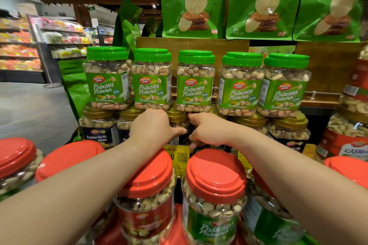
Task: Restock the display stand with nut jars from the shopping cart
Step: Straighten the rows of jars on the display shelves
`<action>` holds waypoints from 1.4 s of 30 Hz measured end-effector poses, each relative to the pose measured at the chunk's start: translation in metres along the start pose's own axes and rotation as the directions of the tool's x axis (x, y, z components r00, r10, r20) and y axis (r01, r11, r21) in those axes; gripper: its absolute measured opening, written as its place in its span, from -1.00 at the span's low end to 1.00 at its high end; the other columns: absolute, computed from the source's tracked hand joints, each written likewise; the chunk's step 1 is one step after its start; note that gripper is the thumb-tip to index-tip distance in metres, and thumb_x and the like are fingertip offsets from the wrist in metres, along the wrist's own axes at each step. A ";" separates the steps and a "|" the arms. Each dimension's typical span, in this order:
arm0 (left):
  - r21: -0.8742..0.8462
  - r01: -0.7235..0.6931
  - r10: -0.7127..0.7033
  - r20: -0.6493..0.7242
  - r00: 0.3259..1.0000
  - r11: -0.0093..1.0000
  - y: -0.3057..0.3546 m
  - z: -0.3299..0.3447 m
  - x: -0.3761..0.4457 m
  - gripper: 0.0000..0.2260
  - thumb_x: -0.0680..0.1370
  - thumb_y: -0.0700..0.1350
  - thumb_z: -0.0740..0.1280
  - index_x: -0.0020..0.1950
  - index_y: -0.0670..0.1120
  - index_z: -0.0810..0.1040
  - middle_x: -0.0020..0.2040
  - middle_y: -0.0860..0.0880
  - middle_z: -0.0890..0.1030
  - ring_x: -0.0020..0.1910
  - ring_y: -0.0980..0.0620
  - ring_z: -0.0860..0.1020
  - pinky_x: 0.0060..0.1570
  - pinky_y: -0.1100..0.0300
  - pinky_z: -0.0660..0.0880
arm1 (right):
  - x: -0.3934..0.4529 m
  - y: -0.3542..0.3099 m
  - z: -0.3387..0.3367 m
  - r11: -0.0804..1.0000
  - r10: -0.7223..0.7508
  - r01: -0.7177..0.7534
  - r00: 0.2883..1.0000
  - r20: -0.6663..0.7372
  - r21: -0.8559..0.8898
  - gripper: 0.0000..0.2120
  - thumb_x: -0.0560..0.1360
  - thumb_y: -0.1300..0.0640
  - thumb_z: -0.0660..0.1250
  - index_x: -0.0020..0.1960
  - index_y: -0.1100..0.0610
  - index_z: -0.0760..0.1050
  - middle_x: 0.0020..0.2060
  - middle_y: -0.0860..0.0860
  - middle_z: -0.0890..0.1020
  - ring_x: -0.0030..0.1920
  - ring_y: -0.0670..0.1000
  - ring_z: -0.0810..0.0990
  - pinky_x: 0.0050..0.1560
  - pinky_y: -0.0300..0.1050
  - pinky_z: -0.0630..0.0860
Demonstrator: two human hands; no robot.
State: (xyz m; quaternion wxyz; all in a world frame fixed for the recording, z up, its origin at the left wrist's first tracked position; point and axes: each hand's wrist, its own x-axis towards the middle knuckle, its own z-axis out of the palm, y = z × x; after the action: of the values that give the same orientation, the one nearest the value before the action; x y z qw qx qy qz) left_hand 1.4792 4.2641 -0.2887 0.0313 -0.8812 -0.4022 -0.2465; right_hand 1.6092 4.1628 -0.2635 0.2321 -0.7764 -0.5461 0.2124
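A gold-lidded mixed-nut jar (177,116) stands in the middle row of the display stand, under a row of green-lidded pistachio jars (194,82). My left hand (153,126) grips its left side, thumb stretched across the front. From the other side, my right hand (207,130) curls round the jar's right edge. Both hands hide most of the jar's body. More gold-lidded jars (98,123) stand on either side of it.
Red-lidded nut jars (216,175) crowd the foreground under my forearms. A yellow price tag (180,156) sits between them and the stand. Green snack bags (194,2) hang above, cashew jars (352,125) stand at the right, and an open aisle floor (29,109) lies at the left.
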 end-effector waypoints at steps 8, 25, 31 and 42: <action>0.076 0.024 -0.020 -0.055 0.998 0.997 0.005 -0.002 -0.004 -0.43 0.41 0.44 0.35 -0.36 -0.03 0.31 -0.37 0.05 0.34 -0.26 -0.05 0.44 -0.34 0.14 0.40 | -0.006 0.002 -0.003 1.000 -0.023 0.023 0.999 -0.041 -0.005 -0.45 0.56 0.38 0.28 0.51 0.41 0.21 0.44 0.30 0.44 -0.05 0.11 0.76 0.18 0.27 0.58; 0.048 0.117 -0.117 -0.006 0.993 0.992 0.001 -0.003 -0.004 -0.46 0.38 0.45 0.39 -0.32 0.00 0.35 -0.36 0.06 0.38 -0.21 -0.10 0.53 -0.33 0.14 0.37 | -0.003 0.007 0.009 0.978 -0.070 0.050 0.993 -0.092 -0.202 -0.27 0.55 0.19 0.37 0.62 0.19 0.12 0.33 0.16 0.57 0.28 0.15 0.56 0.26 0.06 0.51; 0.037 0.131 -0.132 0.020 0.991 0.991 0.001 -0.003 -0.002 -0.40 0.32 0.52 0.38 -0.27 -0.02 0.37 -0.31 0.05 0.42 -0.20 -0.08 0.52 -0.31 0.13 0.41 | 0.002 0.011 0.009 0.998 -0.067 0.066 0.996 -0.052 -0.017 -0.25 0.54 0.26 0.36 0.63 0.15 0.10 0.34 0.13 0.55 0.00 0.05 0.74 0.18 0.14 0.61; -0.041 0.164 -0.161 0.053 0.985 0.986 -0.001 -0.003 0.001 -0.47 0.36 0.41 0.46 -0.18 -0.04 0.48 -0.17 -0.01 0.53 -0.01 -0.12 0.61 -0.24 0.09 0.43 | 0.000 0.013 0.012 0.988 -0.038 0.051 0.995 -0.094 0.143 -0.33 0.58 0.34 0.26 0.63 0.10 0.13 0.14 0.18 0.67 -0.02 0.20 0.74 0.05 0.26 0.65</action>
State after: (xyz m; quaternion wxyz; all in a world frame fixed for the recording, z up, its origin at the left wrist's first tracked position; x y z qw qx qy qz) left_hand 1.4780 4.2647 -0.2859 -0.0191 -0.8518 -0.4677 -0.2353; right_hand 1.6122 4.1601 -0.2805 0.3173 -0.7540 -0.5352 0.2106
